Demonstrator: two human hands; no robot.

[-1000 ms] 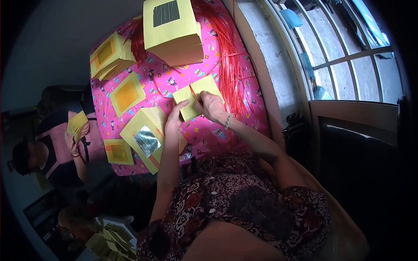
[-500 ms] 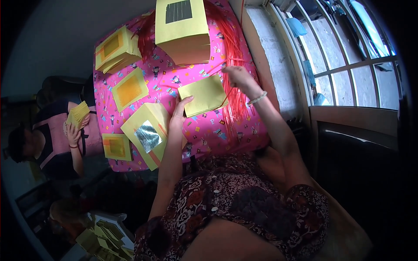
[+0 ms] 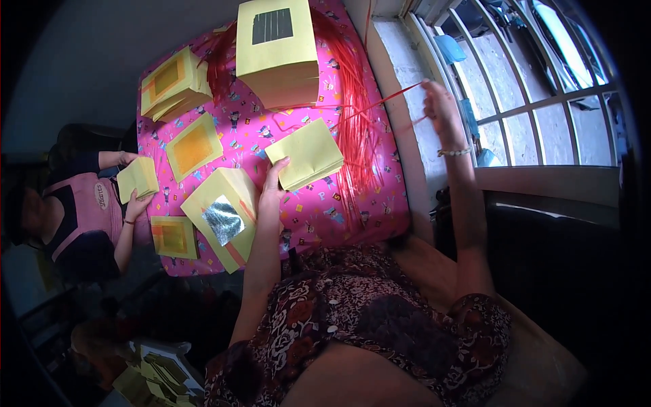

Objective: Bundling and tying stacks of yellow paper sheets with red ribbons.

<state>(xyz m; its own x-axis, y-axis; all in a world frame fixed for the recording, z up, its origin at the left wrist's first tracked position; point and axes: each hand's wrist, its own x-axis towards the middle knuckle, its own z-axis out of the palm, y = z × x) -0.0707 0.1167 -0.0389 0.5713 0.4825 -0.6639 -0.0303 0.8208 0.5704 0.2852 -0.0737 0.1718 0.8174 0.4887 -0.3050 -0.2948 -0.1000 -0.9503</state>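
Note:
My left hand (image 3: 274,180) grips the near left corner of a thin stack of yellow paper (image 3: 305,153), thumb on top, over the pink table. Raised at the right, by the window, my right hand (image 3: 441,110) is closed on a red plastic strand (image 3: 397,93). The strand runs taut from my fingers back toward the table behind the stack. A long bundle of red strands (image 3: 358,149) hangs down the table's right side, just beyond the stack.
A tall yellow paper block (image 3: 277,81) stands at the back. Further yellow piles (image 3: 178,85) and foil-marked sheets (image 3: 215,214) lie left on the patterned pink tablecloth (image 3: 237,136). At the far left a co-worker holds a paper bundle (image 3: 137,180). A barred window (image 3: 529,108) borders the right.
My right hand has swung right and away from the stack, drawing the red strand out. My left hand still holds the stack. The co-worker's paper bundle has moved toward the table.

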